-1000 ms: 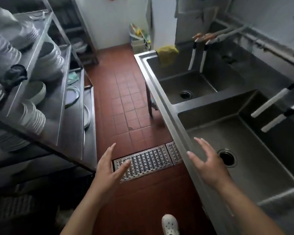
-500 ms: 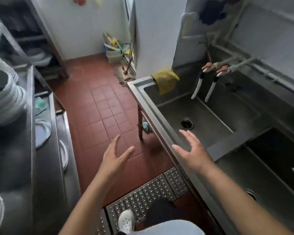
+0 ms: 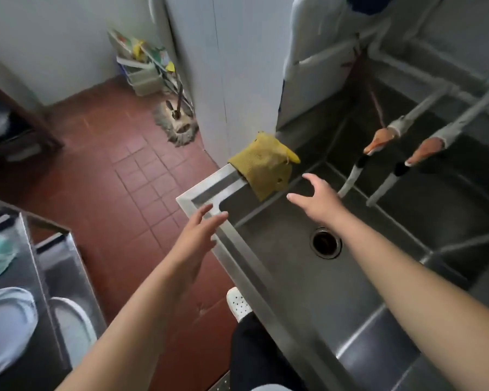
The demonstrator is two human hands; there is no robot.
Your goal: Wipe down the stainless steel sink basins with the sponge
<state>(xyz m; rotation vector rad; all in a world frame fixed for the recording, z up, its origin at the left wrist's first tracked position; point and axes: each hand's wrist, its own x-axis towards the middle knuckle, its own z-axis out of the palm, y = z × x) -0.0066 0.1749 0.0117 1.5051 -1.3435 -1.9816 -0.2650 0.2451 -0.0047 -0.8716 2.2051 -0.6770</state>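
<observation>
Reaching over the near sink basin [image 3: 280,266] with the right hand [image 3: 319,200], fingers spread wide and slightly bent, holding nothing, thumb and fingertips pointing toward the yellow sponge cloth [image 3: 263,165]. Hovering just beside that cloth, not touching it. Hanging over the far rim of the basin, near the far left corner, against the white wall panel [image 3: 237,80], with one part drooping down inside. Holding the left hand [image 3: 198,235] open too, fingers relaxed and straight, above the left rim of the sink [image 3: 206,193], close to the corner; touching or not, cannot tell. Lying at the bottom of the basin, between the two forearms, a round drain [image 3: 325,242]. Hanging farther right, two white spouts with orange taps [image 3: 378,141] over the divider of the basins. Standing on the red tiled floor [image 3: 119,170] at the far left side, a mop head [image 3: 178,124] beside the wall panel. Showing at the near left, a steel shelf [image 3: 54,266] with white plates [image 3: 6,323].
</observation>
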